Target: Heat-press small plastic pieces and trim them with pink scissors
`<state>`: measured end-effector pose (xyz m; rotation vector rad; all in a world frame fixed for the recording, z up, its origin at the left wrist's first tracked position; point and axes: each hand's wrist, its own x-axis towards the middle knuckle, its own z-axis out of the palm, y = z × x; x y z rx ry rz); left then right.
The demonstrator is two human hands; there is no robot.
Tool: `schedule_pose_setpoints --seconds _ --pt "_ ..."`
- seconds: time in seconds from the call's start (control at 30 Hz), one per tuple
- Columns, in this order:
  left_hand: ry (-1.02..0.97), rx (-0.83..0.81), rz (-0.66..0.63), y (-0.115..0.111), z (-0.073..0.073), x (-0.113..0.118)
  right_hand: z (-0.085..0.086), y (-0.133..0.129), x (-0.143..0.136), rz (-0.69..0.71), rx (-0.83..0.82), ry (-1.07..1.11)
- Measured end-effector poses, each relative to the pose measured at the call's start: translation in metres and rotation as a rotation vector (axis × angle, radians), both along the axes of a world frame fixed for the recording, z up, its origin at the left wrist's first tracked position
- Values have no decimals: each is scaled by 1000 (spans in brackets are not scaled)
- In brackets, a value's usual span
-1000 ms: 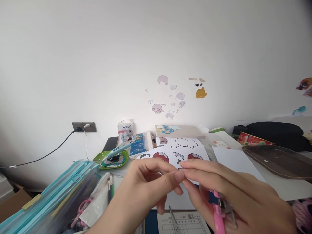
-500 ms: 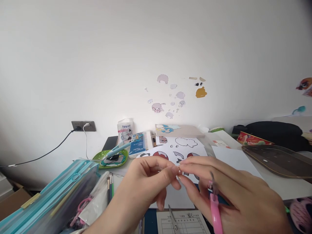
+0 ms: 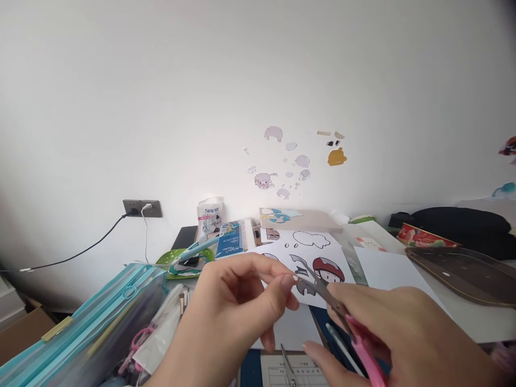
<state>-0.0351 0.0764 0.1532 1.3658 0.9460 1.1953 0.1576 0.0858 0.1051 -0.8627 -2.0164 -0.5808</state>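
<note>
Head cam, L hand (image 3: pixel 237 306) pinching tiny white pc (image 3: pixel 295 278), R hand (image 3: pixel 407 322) gripping pink-handled scissors (image 3: pixel 341 310), open nr pc

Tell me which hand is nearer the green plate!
Left. The left hand is in front and right of the green plate; the right hand, holding pink-handled scissors, is farther right.

"Nexcare" on pouch (image 3: pixel 210 221), "Marker" on box (image 3: pixel 229 239)
</note>
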Motion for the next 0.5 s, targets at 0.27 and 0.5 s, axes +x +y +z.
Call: schedule_pose_setpoints --seconds 0.27,0.5 --pt "-22 92 28 -7 2 1 -5 5 -8 -30 164 -41" --pt "-9 120 34 -12 -1 -2 -5 2 -8 -38 178 -53"
